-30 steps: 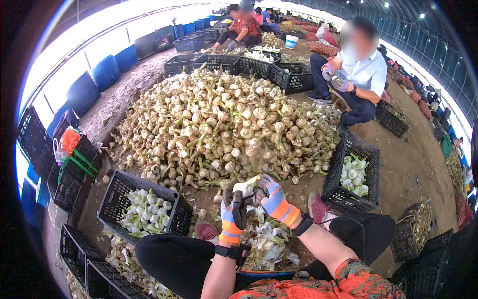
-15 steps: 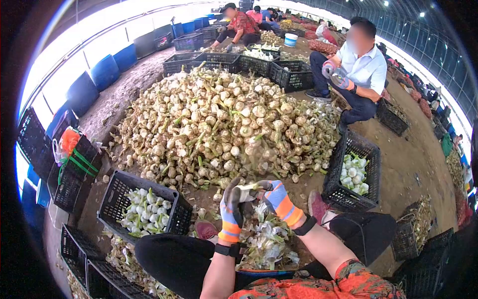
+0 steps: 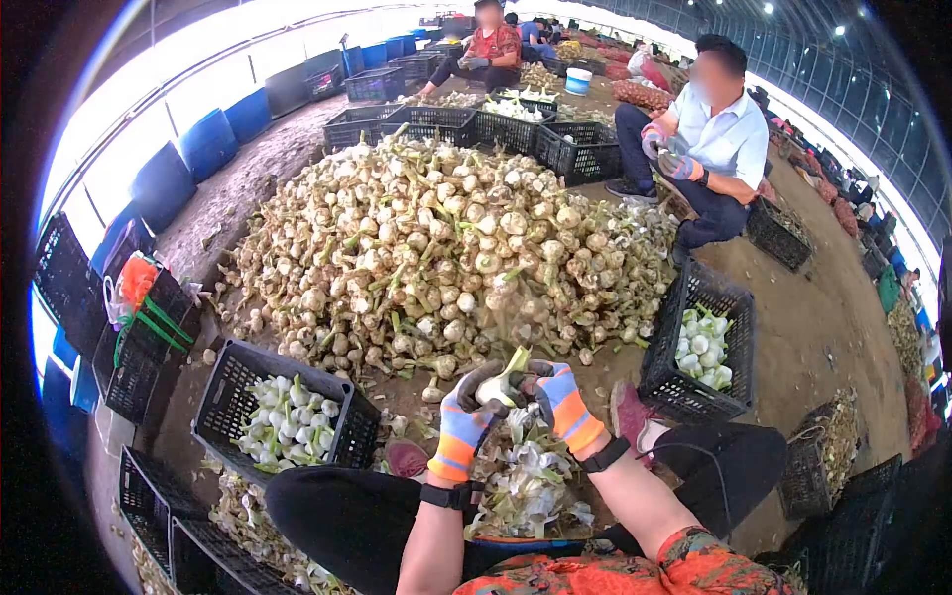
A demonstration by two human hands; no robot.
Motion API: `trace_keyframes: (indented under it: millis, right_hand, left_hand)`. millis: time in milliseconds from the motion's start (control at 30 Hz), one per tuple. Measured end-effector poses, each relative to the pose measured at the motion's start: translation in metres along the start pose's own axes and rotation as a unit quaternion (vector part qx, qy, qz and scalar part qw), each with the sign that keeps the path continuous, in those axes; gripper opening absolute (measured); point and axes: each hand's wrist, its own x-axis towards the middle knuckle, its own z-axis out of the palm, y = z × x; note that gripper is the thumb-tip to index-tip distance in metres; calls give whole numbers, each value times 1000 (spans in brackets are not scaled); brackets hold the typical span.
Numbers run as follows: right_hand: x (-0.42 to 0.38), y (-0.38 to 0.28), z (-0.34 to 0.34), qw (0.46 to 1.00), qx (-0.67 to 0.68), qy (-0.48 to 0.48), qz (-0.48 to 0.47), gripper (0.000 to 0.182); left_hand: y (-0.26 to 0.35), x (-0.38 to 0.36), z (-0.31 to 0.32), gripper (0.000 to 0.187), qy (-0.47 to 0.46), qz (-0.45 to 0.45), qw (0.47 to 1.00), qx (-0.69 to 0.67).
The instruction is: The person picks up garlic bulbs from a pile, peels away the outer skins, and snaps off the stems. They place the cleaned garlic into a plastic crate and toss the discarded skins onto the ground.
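Observation:
Between my two gloved hands is a garlic bulb (image 3: 503, 386), pale white, its greenish stem pointing up. My left hand (image 3: 468, 409) is closed around the bulb from the left. From the right, my right hand (image 3: 557, 399) has its fingers closed at the stem and outer skin. Both gloves are striped blue and orange with dark fingers. Below the hands lies a heap of peeled garlic skins (image 3: 531, 481) between my legs. Just beyond them rises a large pile of unpeeled garlic (image 3: 436, 248) with dirty skins.
A black crate (image 3: 223, 397) with cleaned garlic stands at left, another crate (image 3: 739, 392) at right. More black crates (image 3: 436, 124) line the pile's far side. A person in a white shirt (image 3: 724, 134) squats at right; another in red (image 3: 496, 50) sits behind.
The garlic has turned from lying sideways to stem-up, and my hands have come closer together around it. The person in red at the back has straightened up.

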Motion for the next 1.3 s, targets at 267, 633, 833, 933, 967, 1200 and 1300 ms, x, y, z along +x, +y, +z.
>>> trace_keyframes:
  millis: [267, 633, 833, 933, 967, 1200, 1300]
  right_hand:
    - [17, 25, -12, 987, 119, 111, -5, 17]
    - [23, 35, -10, 961, 135, 226, -89, 21]
    - [39, 31, -55, 890, -455, 35, 18, 35]
    - [21, 7, -19, 977, -200, -63, -39, 39]
    - [9, -19, 0, 983, -138, -125, -4, 37]
    - [-8, -50, 59, 991, -33, -127, -6, 21]
    - [-4, -33, 68, 990, 19, -134, -38, 24]
  left_hand:
    - [18, -8, 8, 54, -97, -73, 992, -19]
    - [6, -4, 5, 54, 30, 27, 994, 100]
    - [21, -7, -11, 94, -24, -8, 997, -71]
    - [19, -7, -13, 91, 4, -35, 990, -140]
    - [24, -10, -7, 77, 2, 25, 997, -75]
    - [-2, -8, -33, 45, 205, -65, 922, -323]
    - [-15, -14, -45, 45, 154, 28, 986, -53]
